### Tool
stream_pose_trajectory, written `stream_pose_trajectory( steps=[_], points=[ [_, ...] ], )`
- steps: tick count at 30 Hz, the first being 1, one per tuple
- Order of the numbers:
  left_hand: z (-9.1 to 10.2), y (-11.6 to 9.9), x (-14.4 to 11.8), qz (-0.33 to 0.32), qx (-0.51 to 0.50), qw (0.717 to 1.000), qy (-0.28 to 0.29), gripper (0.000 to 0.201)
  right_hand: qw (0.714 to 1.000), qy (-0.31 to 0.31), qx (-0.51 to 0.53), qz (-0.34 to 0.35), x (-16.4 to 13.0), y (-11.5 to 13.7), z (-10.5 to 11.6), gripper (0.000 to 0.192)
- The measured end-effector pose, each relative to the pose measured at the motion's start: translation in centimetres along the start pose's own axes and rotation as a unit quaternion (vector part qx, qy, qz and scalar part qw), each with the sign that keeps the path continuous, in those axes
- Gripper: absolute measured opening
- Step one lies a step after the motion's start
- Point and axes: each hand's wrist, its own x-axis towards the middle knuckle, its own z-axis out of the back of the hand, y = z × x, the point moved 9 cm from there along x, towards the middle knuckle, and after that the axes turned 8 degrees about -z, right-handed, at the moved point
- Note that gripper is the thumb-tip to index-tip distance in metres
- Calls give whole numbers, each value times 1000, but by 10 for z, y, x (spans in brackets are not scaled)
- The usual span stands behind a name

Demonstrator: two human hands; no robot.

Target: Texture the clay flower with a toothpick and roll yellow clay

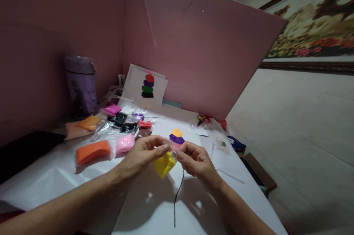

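Between my two hands hangs a small clear bag of yellow clay point(164, 164), held by its upper edge above the white paper. My left hand point(148, 150) pinches the bag's top at one side, thumb against fingers. My right hand point(197, 159) pinches the other side of that edge. Just behind my fingers, a paper bears an orange-yellow patch point(177, 132) and a purple patch point(177, 139) of clay, with a pinkish patch partly hidden by my hands. A thin black line point(178, 194) runs down the paper below the bag.
Several bagged clays lie to the left, including an orange one point(93, 152) and a pink one point(125, 143). A purple bottle point(81, 85) stands behind them. A sheet with coloured patches point(132, 87) leans on the pink partition point(193, 43). Scissors point(203, 118) and a clear bag with a green bit point(222, 145) lie right.
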Motion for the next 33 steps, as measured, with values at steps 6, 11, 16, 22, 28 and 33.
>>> stream_pose_trajectory(
  steps=[6, 11, 16, 22, 28, 33],
  points=[
    [1, -3, -1, 1, 53, 998, -16, 33, 994, -65, -78, 48, -5, 9, 5, 32],
    [0, -13, -1, -25, 79, 996, -15, 27, 989, -98, -88, 68, -5, 13, 10, 28],
    [-2, -13, -1, -20, 77, 997, -14, 28, 987, -89, -111, 72, -7, 16, 8, 24],
    [-5, -8, -3, -17, 80, 997, 6, 30, 983, -84, -133, 93, -10, 20, 4, 24],
    [-10, -14, -6, -34, 82, 995, 39, 27, 990, -53, -94, 87, -8, 17, 3, 26],
    [-10, -21, -8, -22, 96, 995, 28, 27, 997, -17, -36, 58, -5, 12, 0, 28]
  ],
)
